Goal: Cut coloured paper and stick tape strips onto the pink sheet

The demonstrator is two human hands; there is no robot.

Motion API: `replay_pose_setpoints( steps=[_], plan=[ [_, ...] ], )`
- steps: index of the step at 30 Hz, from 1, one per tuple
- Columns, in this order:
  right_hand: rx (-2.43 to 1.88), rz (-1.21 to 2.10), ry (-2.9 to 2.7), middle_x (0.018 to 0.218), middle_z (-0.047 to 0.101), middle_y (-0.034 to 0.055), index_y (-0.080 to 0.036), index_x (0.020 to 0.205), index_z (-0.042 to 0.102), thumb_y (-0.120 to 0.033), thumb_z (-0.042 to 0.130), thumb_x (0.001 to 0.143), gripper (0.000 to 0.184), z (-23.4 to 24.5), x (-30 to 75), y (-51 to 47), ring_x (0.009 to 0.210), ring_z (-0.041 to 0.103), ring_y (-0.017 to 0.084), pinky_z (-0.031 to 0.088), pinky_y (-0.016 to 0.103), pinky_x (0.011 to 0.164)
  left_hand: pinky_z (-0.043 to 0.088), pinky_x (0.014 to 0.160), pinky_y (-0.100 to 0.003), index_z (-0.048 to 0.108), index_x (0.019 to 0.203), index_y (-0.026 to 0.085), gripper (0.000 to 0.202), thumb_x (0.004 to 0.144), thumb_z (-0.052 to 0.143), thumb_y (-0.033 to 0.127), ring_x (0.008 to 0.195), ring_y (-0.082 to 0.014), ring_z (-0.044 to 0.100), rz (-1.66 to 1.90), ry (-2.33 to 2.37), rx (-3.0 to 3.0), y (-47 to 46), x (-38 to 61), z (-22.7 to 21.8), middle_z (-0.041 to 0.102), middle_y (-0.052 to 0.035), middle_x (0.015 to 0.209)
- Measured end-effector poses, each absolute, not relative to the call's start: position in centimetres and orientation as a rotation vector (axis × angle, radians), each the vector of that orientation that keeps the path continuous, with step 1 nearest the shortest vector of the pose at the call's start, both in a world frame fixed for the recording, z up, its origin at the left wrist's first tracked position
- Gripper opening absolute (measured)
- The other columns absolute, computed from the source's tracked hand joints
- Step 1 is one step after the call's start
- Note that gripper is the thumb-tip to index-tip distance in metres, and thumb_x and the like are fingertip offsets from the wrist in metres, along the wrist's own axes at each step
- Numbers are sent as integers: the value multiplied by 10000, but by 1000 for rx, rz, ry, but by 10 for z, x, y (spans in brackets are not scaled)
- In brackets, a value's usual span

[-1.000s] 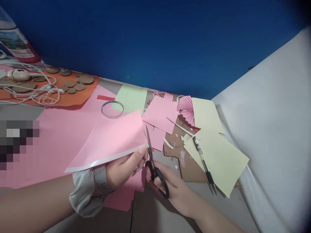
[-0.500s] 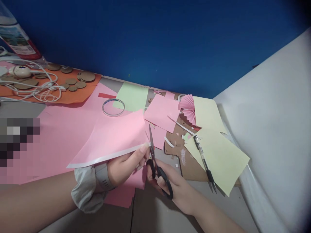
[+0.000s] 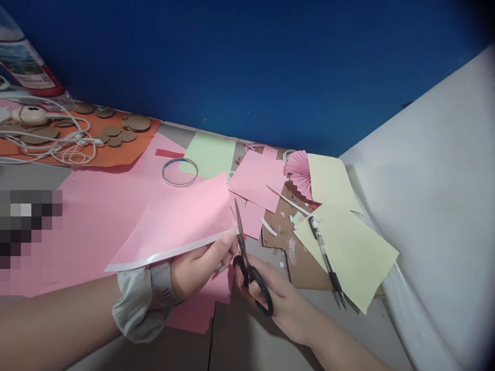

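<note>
Head view: pink sheet (image 3: pixel 181 214) sits at centre, raised at an angle over the larger pink paper (image 3: pixel 96 221), a whitish strip (image 3: pixel 166 254) along its near edge. I have the left hand (image 3: pixel 207 260) pinching the sheet's near right corner, thumb on the strip; grey band (image 3: pixel 164 282) and scrunchie (image 3: pixel 133 304) on that wrist. Right hand (image 3: pixel 274 293) grips black-handled scissors (image 3: pixel 242 242), fingers through the loops, blades slightly parted and pointing far at the sheet's right edge. From my end I can't tell if they're biting into it.

Just far of the sheet: thin ring (image 3: pixel 180 185), green paper (image 3: pixel 212 154). Right: smaller pink square (image 3: pixel 257 178), pleated pink fan (image 3: pixel 300 164), scraps on cardboard (image 3: pixel 309 273), pen (image 3: pixel 327 260) lying across yellow paper (image 3: pixel 361 263). Far left: orange paper (image 3: pixel 133 152) with cardboard discs (image 3: pixel 138 122) and tangled white cables (image 3: pixel 82 140), bottle (image 3: pixel 33 69) behind. Blue panel (image 3: pixel 247 67) along the far side.
</note>
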State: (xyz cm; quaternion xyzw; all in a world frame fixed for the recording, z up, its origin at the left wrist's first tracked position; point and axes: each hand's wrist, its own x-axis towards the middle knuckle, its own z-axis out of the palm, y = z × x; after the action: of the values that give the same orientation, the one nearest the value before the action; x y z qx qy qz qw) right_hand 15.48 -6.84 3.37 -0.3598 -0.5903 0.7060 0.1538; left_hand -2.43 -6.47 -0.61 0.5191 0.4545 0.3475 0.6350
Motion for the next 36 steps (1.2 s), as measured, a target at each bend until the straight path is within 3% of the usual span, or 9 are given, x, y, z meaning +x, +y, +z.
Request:
replay_pose_setpoints(
  steps=[13,17,24,31,36],
  plan=[
    [-963,2098,-1571,706,328,-37,-200,788,392,-599,412,877,409,30,154,-71,628,276,110,229,255,564,370,568,-268,493,712,201,477,922,259,560,512,-117,417,810,997,1176,-63,-24,-1,423,49,534],
    [-900,2149,-1533,727,346,-31,-192,856,412,-672,408,827,481,32,151,-71,627,281,109,246,255,566,379,586,-273,486,727,203,442,918,297,554,525,-119,443,829,926,1148,-62,-23,-1,447,50,543],
    [-896,2090,-1579,766,407,-9,-185,907,436,-700,391,804,527,35,153,-70,671,341,119,302,269,618,369,504,-257,473,739,197,416,924,301,528,488,-112,451,872,874,1072,-59,-20,3,452,47,536],
    [-969,1885,-1451,800,437,0,-214,956,437,-641,389,857,441,27,162,-71,698,374,124,297,261,589,388,507,-244,539,961,183,398,949,276,482,477,-97,411,915,899,1131,-58,-20,5,426,54,569],
    [-995,1860,-1399,774,431,-8,-213,950,441,-651,403,846,452,26,163,-69,641,347,111,263,241,519,380,505,-226,567,952,201,388,947,301,483,456,-93,379,798,955,1195,-59,-21,3,350,76,490]
  ],
)
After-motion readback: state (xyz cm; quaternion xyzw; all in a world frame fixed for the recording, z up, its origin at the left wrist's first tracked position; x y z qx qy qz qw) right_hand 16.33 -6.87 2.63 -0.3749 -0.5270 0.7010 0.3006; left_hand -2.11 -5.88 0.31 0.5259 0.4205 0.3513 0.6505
